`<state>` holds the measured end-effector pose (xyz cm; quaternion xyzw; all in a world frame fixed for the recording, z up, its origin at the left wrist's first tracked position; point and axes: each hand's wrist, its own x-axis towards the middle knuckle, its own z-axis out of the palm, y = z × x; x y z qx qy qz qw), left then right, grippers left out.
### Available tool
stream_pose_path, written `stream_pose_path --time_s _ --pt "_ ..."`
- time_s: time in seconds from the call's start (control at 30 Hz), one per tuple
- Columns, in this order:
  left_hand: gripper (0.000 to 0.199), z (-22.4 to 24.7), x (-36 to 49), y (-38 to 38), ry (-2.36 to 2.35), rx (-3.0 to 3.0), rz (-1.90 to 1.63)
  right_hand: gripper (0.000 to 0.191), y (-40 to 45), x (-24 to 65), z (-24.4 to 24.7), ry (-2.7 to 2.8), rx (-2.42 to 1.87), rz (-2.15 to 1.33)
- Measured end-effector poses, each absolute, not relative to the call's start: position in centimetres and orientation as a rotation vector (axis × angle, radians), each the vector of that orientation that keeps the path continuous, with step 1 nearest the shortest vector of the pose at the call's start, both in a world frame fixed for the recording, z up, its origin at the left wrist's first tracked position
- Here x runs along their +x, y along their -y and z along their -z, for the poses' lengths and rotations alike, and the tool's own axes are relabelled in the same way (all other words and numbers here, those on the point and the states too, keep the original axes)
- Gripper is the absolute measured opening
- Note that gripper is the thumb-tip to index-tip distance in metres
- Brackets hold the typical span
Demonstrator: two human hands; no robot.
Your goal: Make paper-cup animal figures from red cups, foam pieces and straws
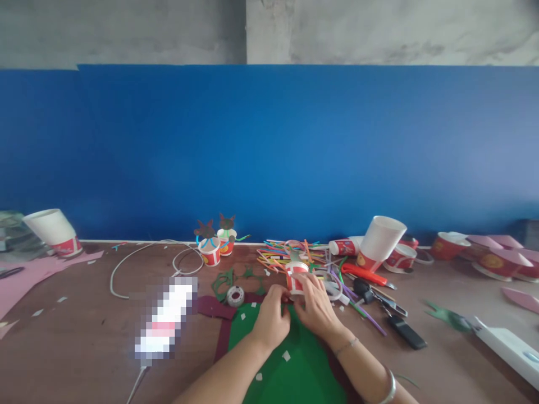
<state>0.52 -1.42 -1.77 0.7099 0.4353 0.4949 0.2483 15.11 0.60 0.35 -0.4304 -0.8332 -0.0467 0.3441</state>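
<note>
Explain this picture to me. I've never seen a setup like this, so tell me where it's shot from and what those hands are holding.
There is no machine here. These are a person's own bare hands, the left hand and the right hand. The picture comes from a camera worn on the person's head, looking forward and down, so the arms reach in from the bottom edge. Both hands hold a small red-and-white paper cup. Under the arms lies a green felt sheet on a brown table. Nearby are a heap of coloured straws, an orange utility knife and a large tilted paper cup. Behind it all is a blue wall.
</note>
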Motion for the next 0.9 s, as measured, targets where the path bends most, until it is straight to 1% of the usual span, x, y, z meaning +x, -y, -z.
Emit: stream_pose_path --time_s 0.17,0.27,0.37,0.47,0.6,0.67,0.73,0.83,0.87,0.9 --pt "0.028 1.1 0.4 1.9 -1.275 2.018 -1.294 0.047 -1.0 15.4 0.2 2.064 -1.166 0.223" --pt "0.027 1.0 0.1 1.7 -1.321 1.982 -1.293 0.041 -1.1 15.3 0.4 1.951 -1.221 0.196" --pt "0.028 1.0 -0.5 1.0 -1.36 1.74 -1.414 0.037 -1.3 15.4 0.7 1.902 -1.251 0.08" --pt "0.028 1.1 -1.3 -0.2 -1.373 1.392 -1.632 0.032 -1.6 15.6 1.1 1.828 -1.263 -0.008" --pt "0.03 1.0 -2.4 -1.5 -1.45 1.115 -1.747 0.023 -1.8 15.9 1.1 1.666 -1.182 -0.005" --pt "0.034 0.8 -2.9 -2.0 -1.572 1.132 -1.659 0.02 -1.8 15.9 0.7 1.6 -1.091 0.081" --pt "0.037 0.2 -3.2 -2.1 -1.728 1.269 -1.482 0.018 -1.8 16.0 0.3 1.562 -1.006 0.171" --pt "0.043 -1.0 -3.8 -1.8 -1.757 1.422 -1.346 0.022 -1.9 16.0 -0.1 1.536 -0.96 0.23" --pt "0.052 -1.4 -4.0 -1.5 -1.741 1.526 -1.277 0.023 -2.0 16.1 -0.2 1.524 -0.961 0.233" --pt "0.064 -1.7 -4.3 -1.2 -1.75 1.794 -1.075 0.025 -2.0 16.1 -0.1 1.502 -0.969 0.231"
